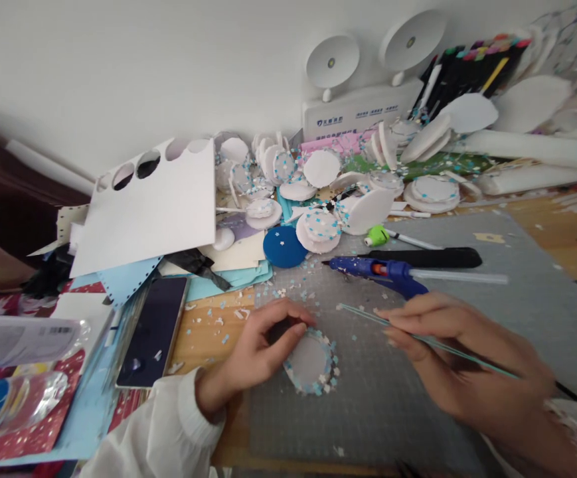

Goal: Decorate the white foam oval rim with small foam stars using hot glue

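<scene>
My left hand [271, 342] pinches the upper left rim of a small round disc [311, 362], thumb on one side and fingers on the other. Tiny blue and white paper flowers ring the disc's edge, and its pale centre is bare. Between thumb and fingers my right hand [467, 355] grips thin teal tweezers [447, 343], their tips pointing left above the mat. A pale speck shows at the tips; whether they hold it I cannot tell. Just beyond the tweezers lies a blue hot glue gun [378, 269] with a clear glue stick in its back.
A grey cutting mat [368, 425] covers the wooden table. Behind it are a blue lid [285, 247], a black-handled tool [427, 257] and several decorated white discs [319, 229]. A phone [152, 332], a white board with round holes [153, 212] and a plastic bottle [19, 401] are at left.
</scene>
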{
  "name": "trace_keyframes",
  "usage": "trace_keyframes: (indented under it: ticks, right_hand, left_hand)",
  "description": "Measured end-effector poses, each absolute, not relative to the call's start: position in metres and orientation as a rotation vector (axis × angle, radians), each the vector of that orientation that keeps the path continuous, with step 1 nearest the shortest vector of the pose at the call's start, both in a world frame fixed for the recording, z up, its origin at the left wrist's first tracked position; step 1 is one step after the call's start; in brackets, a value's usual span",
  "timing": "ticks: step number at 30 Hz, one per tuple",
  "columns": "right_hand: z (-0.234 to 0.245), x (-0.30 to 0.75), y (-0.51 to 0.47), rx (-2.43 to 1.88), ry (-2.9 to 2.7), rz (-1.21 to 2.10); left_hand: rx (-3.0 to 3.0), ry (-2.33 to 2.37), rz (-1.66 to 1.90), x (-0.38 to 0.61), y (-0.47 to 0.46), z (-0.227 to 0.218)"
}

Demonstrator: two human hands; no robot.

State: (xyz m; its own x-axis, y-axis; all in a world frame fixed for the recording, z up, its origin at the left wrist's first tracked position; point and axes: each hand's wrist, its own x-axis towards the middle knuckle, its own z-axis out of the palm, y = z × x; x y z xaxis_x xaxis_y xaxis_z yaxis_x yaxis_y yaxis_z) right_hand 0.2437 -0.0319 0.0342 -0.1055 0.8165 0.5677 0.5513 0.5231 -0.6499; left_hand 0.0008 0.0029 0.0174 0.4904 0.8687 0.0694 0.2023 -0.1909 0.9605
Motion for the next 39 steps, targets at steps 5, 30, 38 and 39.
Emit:
trace_keyframes:
  ticks: [5, 30, 38, 39]
  right_hand:
    - [0.036, 0.222, -0.024, -0.989, -1.825, 0.443]
    - [0.022, 0.214, -0.026, -0.981, -1.686, 0.663]
    - [0.022, 0.214, -0.029, -1.015, -1.664, 0.720]
    - [0.023, 0.213, -0.028, -1.011, -1.643, 0.721]
  left_hand:
    - [1.677, 0.871, 0.936, 0.004, 0.003, 0.016]
    - [1.665, 0.889, 0.930, 0.004, 0.006, 0.018]
    - [1.691, 0.882, 0.898, 0.004, 0.006, 0.020]
    - [1.689, 0.880, 0.901, 0.004, 0.007, 0.020]
